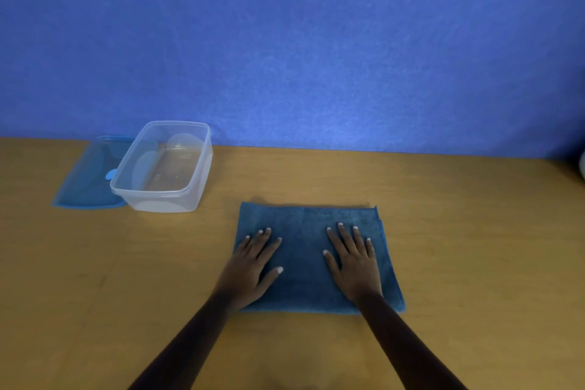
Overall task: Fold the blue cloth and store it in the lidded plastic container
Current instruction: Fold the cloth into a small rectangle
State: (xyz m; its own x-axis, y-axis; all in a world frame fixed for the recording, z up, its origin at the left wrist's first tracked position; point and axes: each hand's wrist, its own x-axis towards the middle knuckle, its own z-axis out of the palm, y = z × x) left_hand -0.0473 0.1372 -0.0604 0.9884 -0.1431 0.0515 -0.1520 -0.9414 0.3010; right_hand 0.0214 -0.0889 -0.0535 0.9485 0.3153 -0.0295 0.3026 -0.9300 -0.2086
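Wooden table (443,231) against a blue wall: left hand (250,269) and right hand (354,263) lie flat, fingers spread, gripping nothing, on the folded blue cloth (304,250). Bare tabletop surrounds its edges. Well apart at far left stands the open clear container (164,168), its blue lid (85,177) touching alongside.

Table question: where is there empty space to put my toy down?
Bare table lies right of the blue cloth, and in the near left corner, below the clear container. A narrower gap runs between container and cloth. The lid and container crowd the far left; both hands, left and right, cover the cloth.
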